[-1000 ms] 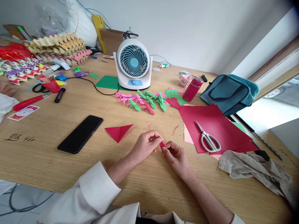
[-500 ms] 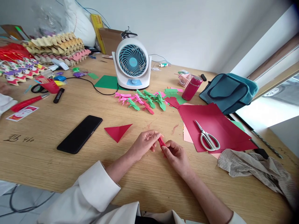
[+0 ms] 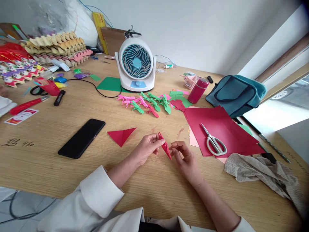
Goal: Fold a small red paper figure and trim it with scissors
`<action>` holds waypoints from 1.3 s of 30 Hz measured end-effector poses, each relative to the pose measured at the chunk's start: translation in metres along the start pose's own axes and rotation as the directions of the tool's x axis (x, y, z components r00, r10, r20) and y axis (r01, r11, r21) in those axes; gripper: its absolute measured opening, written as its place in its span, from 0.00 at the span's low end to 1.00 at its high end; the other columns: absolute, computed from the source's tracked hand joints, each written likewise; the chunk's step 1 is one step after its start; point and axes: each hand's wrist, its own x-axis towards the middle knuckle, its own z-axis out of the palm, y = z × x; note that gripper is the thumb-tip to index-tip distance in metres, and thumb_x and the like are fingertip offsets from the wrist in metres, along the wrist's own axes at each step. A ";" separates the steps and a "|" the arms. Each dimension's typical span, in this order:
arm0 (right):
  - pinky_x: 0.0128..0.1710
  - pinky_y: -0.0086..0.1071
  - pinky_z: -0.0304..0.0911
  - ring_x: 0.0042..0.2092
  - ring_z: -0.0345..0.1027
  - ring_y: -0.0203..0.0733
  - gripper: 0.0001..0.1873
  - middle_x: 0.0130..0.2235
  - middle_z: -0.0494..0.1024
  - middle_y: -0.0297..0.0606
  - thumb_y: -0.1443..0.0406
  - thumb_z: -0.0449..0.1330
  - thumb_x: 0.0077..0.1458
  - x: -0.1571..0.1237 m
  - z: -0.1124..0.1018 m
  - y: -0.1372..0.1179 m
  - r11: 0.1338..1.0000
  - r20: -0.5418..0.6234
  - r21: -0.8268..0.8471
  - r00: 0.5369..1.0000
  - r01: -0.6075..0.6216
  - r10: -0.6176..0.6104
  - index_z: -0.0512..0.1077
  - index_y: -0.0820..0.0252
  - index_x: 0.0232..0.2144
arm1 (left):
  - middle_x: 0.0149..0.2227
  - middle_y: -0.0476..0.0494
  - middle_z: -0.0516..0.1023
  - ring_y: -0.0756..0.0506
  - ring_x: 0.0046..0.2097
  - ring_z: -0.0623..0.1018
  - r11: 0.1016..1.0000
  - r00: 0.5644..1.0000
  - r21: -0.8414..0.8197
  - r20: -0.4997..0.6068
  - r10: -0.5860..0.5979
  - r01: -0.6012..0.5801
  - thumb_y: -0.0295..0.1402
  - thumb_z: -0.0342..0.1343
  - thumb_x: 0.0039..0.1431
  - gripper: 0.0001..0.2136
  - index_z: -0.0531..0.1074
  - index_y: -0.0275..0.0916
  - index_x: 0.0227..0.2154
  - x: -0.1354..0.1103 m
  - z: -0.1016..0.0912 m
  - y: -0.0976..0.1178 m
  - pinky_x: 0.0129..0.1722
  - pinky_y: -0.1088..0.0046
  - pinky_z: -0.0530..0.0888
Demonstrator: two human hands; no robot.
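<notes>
Above the wooden table, a slim folded red paper piece (image 3: pixel 166 150) is pinched in my left hand (image 3: pixel 147 147). Its lower end points toward me. Just right of it, my right hand (image 3: pixel 184 159) has its fingers curled but parted, with nothing visible in them; whether a fingertip touches the paper I cannot tell. A red paper triangle (image 3: pixel 122 136) lies flat to the left of my hands. Farther back sits a pile of folded pink, green and red paper pieces (image 3: pixel 147 103).
White-handled scissors (image 3: pixel 215 145) lie on red paper sheets (image 3: pixel 227 122) at right, beside a crumpled cloth (image 3: pixel 251 169). A black phone (image 3: pixel 82 138) lies at left. Behind stand a fan (image 3: pixel 137 66), a red flask (image 3: pixel 198 91) and a teal bag (image 3: pixel 238 95). Another person's sleeve (image 3: pixel 6 105) shows far left.
My right hand has let go of the folded red paper and moved slightly right. The paper now shows more of its length, held by my left hand alone.
</notes>
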 end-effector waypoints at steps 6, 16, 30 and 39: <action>0.41 0.37 0.66 0.41 0.69 0.43 0.12 0.40 0.74 0.42 0.72 0.54 0.63 -0.001 -0.008 0.000 0.828 0.144 -0.412 0.924 0.381 -0.354 0.67 0.55 0.47 | 0.21 0.56 0.64 0.56 0.22 0.62 0.999 0.999 -0.020 0.006 -0.050 0.050 0.44 0.65 0.48 0.17 0.70 0.35 0.27 0.001 0.001 -0.007 0.21 0.81 0.63; 0.40 0.39 0.65 0.39 0.69 0.44 0.12 0.41 0.77 0.44 0.72 0.53 0.63 0.002 -0.014 -0.001 0.634 0.298 -0.548 0.836 0.545 -0.461 0.69 0.56 0.47 | 0.22 0.55 0.66 0.56 0.21 0.63 0.995 0.995 -0.017 0.007 -0.096 0.096 0.46 0.66 0.45 0.20 0.69 0.35 0.29 -0.001 0.007 -0.009 0.20 0.80 0.63; 0.38 0.38 0.63 0.37 0.67 0.43 0.09 0.37 0.76 0.43 0.71 0.51 0.65 -0.007 -0.012 0.004 0.585 0.420 -0.626 0.855 0.516 -0.304 0.71 0.60 0.37 | 0.43 0.42 0.74 0.46 0.43 0.76 0.492 0.880 0.791 0.118 0.459 -0.363 0.26 0.50 0.63 0.09 0.72 0.40 0.42 -0.023 -0.006 -0.019 0.46 0.67 0.73; 0.40 0.38 0.61 0.38 0.67 0.44 0.07 0.39 0.77 0.43 0.70 0.54 0.64 -0.015 -0.018 -0.005 0.559 0.473 -0.637 0.842 0.531 -0.260 0.73 0.62 0.39 | 0.55 0.38 0.74 0.42 0.53 0.72 0.009 0.750 0.782 0.594 0.291 -0.623 0.23 0.47 0.65 0.18 0.67 0.32 0.56 -0.037 -0.010 -0.033 0.53 0.63 0.72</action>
